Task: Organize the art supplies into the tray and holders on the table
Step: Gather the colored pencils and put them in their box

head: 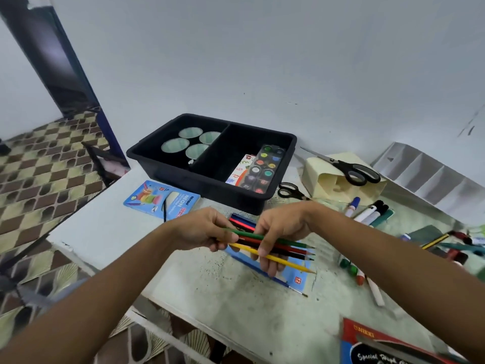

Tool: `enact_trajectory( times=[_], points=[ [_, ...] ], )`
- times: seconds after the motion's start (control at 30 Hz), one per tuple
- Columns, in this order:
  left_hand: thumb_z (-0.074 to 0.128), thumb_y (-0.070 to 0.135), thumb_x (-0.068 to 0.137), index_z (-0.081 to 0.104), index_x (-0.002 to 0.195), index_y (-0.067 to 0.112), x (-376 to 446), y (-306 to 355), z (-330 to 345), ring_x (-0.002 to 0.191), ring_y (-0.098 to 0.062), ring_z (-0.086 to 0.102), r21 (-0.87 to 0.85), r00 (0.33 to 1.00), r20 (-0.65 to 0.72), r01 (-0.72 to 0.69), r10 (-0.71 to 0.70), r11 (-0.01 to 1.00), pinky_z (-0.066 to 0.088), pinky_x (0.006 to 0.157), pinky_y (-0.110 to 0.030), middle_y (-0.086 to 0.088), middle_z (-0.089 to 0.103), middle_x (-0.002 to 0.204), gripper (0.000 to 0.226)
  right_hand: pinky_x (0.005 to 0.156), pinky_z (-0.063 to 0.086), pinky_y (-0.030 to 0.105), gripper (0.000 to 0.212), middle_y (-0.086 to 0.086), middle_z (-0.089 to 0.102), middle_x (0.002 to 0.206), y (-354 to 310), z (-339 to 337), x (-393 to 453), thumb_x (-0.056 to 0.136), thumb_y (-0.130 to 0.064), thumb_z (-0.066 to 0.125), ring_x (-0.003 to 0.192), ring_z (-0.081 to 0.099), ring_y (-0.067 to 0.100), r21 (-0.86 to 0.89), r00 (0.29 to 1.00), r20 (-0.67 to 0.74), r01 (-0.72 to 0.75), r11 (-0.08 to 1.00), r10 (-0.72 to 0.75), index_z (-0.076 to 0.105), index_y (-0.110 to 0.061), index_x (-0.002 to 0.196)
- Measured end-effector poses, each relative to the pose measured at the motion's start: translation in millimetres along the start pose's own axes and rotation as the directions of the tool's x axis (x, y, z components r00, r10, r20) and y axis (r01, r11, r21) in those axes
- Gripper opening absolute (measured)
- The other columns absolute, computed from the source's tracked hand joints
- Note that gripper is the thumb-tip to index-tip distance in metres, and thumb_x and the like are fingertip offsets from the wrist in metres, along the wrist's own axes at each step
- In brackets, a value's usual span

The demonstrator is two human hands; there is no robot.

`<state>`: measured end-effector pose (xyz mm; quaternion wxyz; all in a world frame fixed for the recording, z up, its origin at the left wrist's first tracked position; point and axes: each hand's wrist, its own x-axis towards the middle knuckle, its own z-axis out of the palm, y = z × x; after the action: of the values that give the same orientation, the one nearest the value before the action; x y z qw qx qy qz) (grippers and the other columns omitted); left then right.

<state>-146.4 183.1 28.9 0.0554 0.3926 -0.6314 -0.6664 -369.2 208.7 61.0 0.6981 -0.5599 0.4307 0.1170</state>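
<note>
My left hand (202, 229) grips the blunt ends of several coloured pencils (286, 252), green, red, black and yellow, held above the table. My right hand (275, 232) lies across the middle of the same bundle, its fingers curled over the pencils. The tips point right. A black divided tray (210, 179) stands behind; several round cups (190, 132) sit in its left compartment, and a watercolour palette (263, 168) and a flat box lie in its right one. More pencils (242, 224) lie on the table under my hands, on a blue packet (296, 277).
A blue Neon pencil pack (161, 199) lies left of the tray. Two scissors (351, 170) (290, 191), a cream holder (338, 177), markers (370, 212), a paintbrush (273, 279) and a red box (380, 345) crowd the right side. The table's left edge drops to tiled floor.
</note>
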Motion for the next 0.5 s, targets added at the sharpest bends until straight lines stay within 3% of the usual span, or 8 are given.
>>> enact_trajectory(
  times=[0.1,0.17,0.3,0.43,0.5],
  points=[
    [0.069,0.036,0.081,0.073,0.106,0.008,5,-7,-6,0.069,-0.013,0.061,-0.026,0.997,-0.013,-0.082,0.082,0.996,0.048,0.055,-0.019,-0.008,0.068,0.086,0.038,0.074,0.060,0.036,0.011,0.015,0.072,0.087,8,-7,3,0.095,0.002,0.053,0.077,0.072,0.026,0.067,0.999,0.008,0.033,0.997,-0.033,0.062,0.004,0.101],
    [0.065,0.042,0.083,0.071,0.110,0.014,10,-17,-13,0.076,-0.011,0.065,-0.018,0.981,-0.117,-0.158,0.155,0.987,0.051,0.058,-0.020,-0.001,0.070,0.093,0.039,0.072,0.061,0.036,0.011,0.015,0.072,0.085,14,-12,1,0.095,0.002,0.053,0.076,0.072,0.027,0.111,0.998,-0.018,0.064,0.992,-0.063,0.061,0.005,0.101],
    [0.058,0.049,0.084,0.072,0.098,0.022,20,-37,-25,0.080,-0.010,0.067,0.097,0.917,-0.288,-0.258,0.275,0.961,0.055,0.060,-0.021,0.005,0.072,0.090,0.033,0.070,0.060,0.036,0.012,0.019,0.071,0.088,17,-16,6,0.093,0.001,0.055,0.081,0.072,0.030,0.222,0.992,-0.056,0.126,0.967,-0.117,0.062,0.007,0.102],
    [0.033,0.060,0.092,0.070,0.098,0.015,28,-47,-30,0.081,-0.010,0.068,-0.037,0.906,-0.386,-0.206,0.177,0.978,0.056,0.065,-0.022,0.003,0.072,0.090,0.058,0.068,0.060,0.036,0.013,0.020,0.072,0.089,17,-21,17,0.094,0.001,0.054,0.082,0.072,0.031,0.334,0.977,-0.086,0.213,0.918,-0.195,0.062,0.008,0.102],
    [0.040,0.046,0.099,0.071,0.097,0.018,27,-53,-33,0.078,-0.010,0.067,0.065,0.891,-0.391,-0.222,0.230,0.973,0.055,0.062,-0.020,0.005,0.071,0.090,0.042,0.069,0.060,0.037,0.014,0.021,0.071,0.090,20,-22,21,0.093,0.000,0.055,0.083,0.072,0.032,0.377,0.970,-0.133,0.237,0.895,-0.201,0.062,0.008,0.102]
  ],
)
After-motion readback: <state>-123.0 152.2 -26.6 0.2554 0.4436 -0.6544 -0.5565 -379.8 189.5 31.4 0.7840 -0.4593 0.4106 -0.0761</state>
